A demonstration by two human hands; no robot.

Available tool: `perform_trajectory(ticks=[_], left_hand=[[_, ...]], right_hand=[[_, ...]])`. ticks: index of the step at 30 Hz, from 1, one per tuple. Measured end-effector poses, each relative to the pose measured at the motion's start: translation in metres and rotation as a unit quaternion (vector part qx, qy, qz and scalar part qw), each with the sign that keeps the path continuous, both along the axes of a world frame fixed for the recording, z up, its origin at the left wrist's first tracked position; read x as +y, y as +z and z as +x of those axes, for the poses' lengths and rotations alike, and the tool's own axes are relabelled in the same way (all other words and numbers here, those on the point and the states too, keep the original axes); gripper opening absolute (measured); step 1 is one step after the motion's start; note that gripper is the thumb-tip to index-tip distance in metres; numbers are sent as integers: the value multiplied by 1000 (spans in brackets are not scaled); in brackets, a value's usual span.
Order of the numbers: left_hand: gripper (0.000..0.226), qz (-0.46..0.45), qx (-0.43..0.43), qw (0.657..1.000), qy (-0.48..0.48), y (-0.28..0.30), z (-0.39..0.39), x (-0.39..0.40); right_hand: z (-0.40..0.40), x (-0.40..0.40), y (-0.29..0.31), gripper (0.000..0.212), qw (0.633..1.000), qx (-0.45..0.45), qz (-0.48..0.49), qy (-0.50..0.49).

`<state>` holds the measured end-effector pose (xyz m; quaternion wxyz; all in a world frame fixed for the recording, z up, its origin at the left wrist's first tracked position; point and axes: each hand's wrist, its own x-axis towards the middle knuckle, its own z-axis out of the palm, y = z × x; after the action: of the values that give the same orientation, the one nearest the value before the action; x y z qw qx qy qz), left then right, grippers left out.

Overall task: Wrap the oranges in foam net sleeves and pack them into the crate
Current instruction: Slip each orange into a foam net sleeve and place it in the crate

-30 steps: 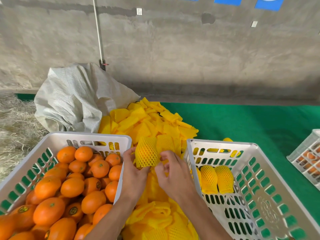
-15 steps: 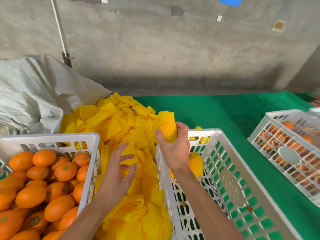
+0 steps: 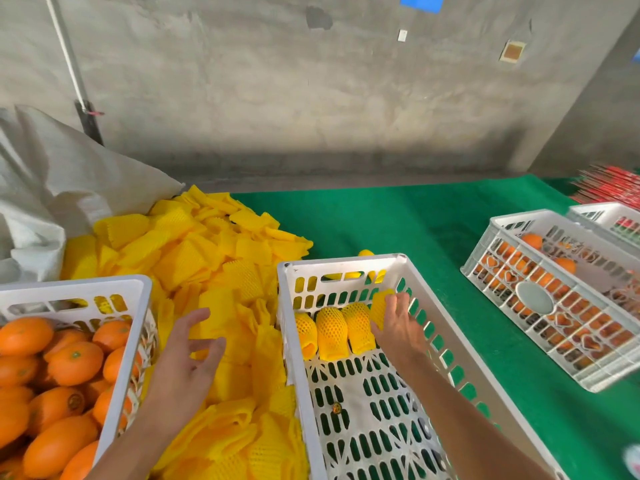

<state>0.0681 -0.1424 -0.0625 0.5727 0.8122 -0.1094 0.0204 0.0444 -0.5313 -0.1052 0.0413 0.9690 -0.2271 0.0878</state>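
white slotted packing crate [image 3: 346, 268], green showing through its oval wall holes. inside at the far wall, four wrapped oranges [image 3: 330, 332] in bright yellow diamond-mesh netting. left of that crate, heaped foam net sleeves [image 3: 207, 258], same yellow, honeycomb texture. further left, second white crate [image 3: 114, 285] full of glossy bare oranges [image 3: 74, 362], deep orange with small green-brown stem spots. behind the heap, pale grey-white woven sack [image 3: 62, 188]. right of the packing crate, plain emerald green cloth on the table [image 3: 398, 223]; on it another white crate [image 3: 540, 292] with heart-shaped cutouts, orange visible through. beyond, mottled grey concrete wall [image 3: 311, 98].
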Motion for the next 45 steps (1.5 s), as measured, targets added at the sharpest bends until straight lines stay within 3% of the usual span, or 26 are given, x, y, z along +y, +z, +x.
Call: perform_trajectory(ticks=[3, 6, 14, 20, 22, 25, 28, 32, 35, 41, 45], left_hand=[[50, 4, 9, 1000, 1, 1, -1, 1], [48, 24, 16, 1000, 4, 1, -1, 1], [32, 53, 37, 998, -26, 8, -8, -1], [27, 52, 45, 997, -27, 11, -9, 1], [22, 67, 45, 996, -33, 10, -7, 3], [12, 96, 63, 991, -67, 10, -6, 3], [19, 168, 97, 971, -137, 6, -6, 2], [68, 284, 191, 909, -236, 2, -10, 9], [61, 354, 198, 885, -229, -4, -10, 15], [18, 315, 115, 929, -156, -2, -5, 15], [11, 188, 51, 981, -25, 6, -2, 11]], right_hand=[[-1, 2, -11, 45, 994, 29, -100, 39], [0, 5, -17, 36, 994, 12, -98, 34], [-6, -3, -27, 66, 983, -12, 179, 48], [-3, 4, -1, 58, 998, 20, 48, 32], [1, 8, 15, 59, 998, 23, 53, 29], [8, 26, 40, 48, 994, -50, 80, 56], [13, 56, 59, 38, 981, -123, 102, 112], [20, 118, 81, 26, 953, -198, 126, 193], [22, 165, 93, 24, 932, -199, 165, 254], [16, 238, 95, 16, 909, -140, 212, 330], [20, 265, 78, 19, 919, -84, 251, 292]])
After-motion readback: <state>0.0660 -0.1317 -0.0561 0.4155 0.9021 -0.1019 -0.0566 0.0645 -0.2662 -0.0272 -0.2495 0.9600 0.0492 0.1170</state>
